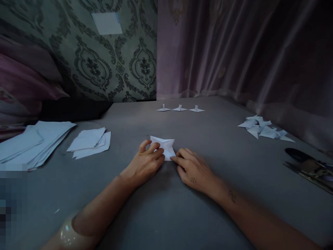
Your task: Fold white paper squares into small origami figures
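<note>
A small white sheet of folded paper (pixel 169 147) with raised creases lies on the grey surface in front of me. Over its left part is my left hand (pixel 148 161), fingers curled and pressed on the paper; its thumb side is partly hidden. At the paper's lower right corner my right hand (pixel 194 168) has its fingers bent together, the index fingertip and thumb on the edge. Much of the paper's lower left is covered by my left fingers.
Three folded paper birds (pixel 180 108) stand in a row at the back. Several more paper birds (pixel 266 129) lie heaped at the right, behind scissors (pixel 307 165). Square paper sheets (pixel 88 140) and a larger paper stack (pixel 39 142) lie left, near a black cloth (pixel 75 109).
</note>
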{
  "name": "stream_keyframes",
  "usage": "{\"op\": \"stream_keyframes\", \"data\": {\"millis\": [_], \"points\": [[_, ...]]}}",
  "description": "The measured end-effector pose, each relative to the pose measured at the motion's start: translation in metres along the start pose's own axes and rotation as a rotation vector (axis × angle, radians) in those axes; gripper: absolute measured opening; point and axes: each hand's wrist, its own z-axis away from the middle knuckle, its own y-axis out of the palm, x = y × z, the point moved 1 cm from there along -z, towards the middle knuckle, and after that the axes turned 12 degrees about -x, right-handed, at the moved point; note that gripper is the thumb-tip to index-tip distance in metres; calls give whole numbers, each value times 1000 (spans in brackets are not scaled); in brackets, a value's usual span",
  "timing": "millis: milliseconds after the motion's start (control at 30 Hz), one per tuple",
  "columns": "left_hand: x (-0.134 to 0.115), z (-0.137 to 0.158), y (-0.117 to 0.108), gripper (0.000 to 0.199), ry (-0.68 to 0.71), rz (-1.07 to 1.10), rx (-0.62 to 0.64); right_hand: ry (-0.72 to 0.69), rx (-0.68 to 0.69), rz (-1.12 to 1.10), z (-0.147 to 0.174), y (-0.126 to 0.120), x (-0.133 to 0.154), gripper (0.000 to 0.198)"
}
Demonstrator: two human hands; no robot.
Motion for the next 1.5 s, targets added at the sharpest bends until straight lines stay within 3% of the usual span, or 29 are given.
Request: {"op": "stream_keyframes", "data": {"millis": [400,600,867,1067,1500], "points": [[-11,-13,2,21,55,57,105,20,37,139,5,-3,4,31],[-20,-17,-2,22,-67,66,162,42,9,120,7,-4,4,28],[-23,-24,-2,23,-270,149,205,231,-4,-10,1,-2,-3,18],[-23,-25,3,22,-410,225,163,332,-42,-85,-1,5,-10,15],[-20,-29,9,24,-449,214,186,438,-43,-214,-4,6,-23,9]]}}
